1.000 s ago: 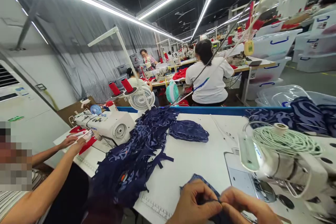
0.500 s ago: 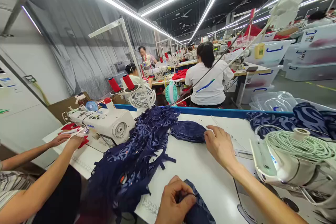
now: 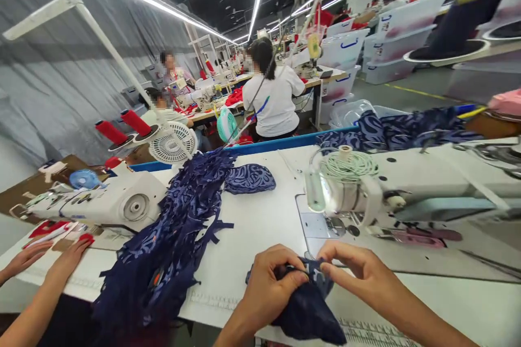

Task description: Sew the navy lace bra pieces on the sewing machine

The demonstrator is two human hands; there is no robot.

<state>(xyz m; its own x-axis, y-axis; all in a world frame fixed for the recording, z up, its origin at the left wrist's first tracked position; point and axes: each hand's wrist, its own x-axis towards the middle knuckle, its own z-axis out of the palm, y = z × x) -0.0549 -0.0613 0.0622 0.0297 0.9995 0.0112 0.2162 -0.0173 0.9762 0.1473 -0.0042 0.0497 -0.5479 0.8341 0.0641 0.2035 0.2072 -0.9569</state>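
At the table's front edge, my left hand is closed on a navy patterned fabric piece, thumb and fingers pinching its upper edge. My right hand pinches the same edge from the other side, close to the left fingertips. The lower part of the piece hangs in a dark fold toward a printed ruler. Just beyond the hands is the metal plate of a white sewing machine. A short stack of rounded navy pieces lies farther back on the white tabletop.
A long heap of navy fabric strips spills over the table's front edge. On the left, a co-worker's hands rest by another sewing machine. Green cord lies coiled on my machine. Navy patterned fabric lies behind the blue edge.
My right hand has come from the rounded stack to the fabric piece in my left hand. The stack's top now shows a lighter pattern. The view has turned right.
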